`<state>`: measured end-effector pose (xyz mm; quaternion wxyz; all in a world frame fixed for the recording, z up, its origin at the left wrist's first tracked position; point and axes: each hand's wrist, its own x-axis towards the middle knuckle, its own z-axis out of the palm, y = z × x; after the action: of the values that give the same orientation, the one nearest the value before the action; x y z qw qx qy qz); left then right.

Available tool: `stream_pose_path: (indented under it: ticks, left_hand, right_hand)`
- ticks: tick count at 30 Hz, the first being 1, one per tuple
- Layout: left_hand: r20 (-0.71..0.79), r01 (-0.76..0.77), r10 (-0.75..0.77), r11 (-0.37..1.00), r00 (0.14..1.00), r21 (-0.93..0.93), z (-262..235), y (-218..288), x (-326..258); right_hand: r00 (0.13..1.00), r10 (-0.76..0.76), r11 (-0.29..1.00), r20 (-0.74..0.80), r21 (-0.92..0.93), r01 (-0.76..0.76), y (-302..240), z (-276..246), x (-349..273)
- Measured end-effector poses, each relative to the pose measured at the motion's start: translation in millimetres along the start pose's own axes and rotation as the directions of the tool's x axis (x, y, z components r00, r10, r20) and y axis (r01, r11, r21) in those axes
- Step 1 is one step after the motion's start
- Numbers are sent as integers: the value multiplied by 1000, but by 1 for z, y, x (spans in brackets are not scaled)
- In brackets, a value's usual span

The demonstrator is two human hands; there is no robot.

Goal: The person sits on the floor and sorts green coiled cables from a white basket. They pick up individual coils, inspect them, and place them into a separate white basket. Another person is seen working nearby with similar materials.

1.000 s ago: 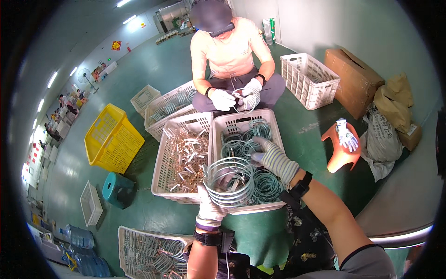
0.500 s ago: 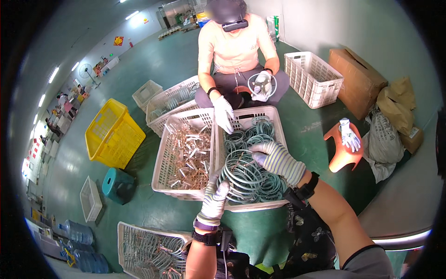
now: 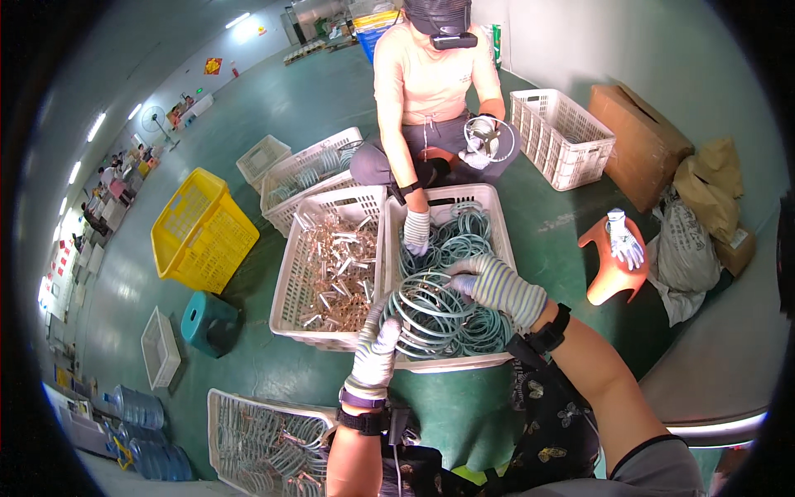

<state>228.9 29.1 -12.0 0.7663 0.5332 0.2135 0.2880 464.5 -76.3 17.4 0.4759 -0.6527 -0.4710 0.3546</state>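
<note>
1. A bundle of pale green wire rings is gripped from both sides over the near end of the white basket, which is piled with more green rings.
2. The left hand, gloved, is closed around the bundle's near-left edge, right at the basket's front rim.
3. The right hand, in a striped glove, is curled over the bundle's far-right edge, above the basket's middle.
4. Just left of that basket, touching it, a second white basket full of clear plastic pieces can be seen.
5. At the basket's far end a co-worker is seated; one gloved hand is dipped into the rings, and a ring is held up by the other.
6. An orange stool with a glove on top is parked off to the basket's right.
</note>
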Motion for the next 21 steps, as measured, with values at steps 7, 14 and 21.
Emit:
stream_pose_path:
  ticks: [7,14,21]
  left_hand:
    - [19,-47,49,991,999,-122,-10,2,2]
    - [8,-29,30,991,1000,-131,-12,2,-1]
    - [41,60,-53,978,998,-202,-11,-4,0]
  right_hand:
    - [993,-11,992,117,128,-4,-5,10,-3]
    - [995,-57,997,78,-41,60,12,21,0]
    - [973,-140,989,-181,16,146,-7,11,-6]
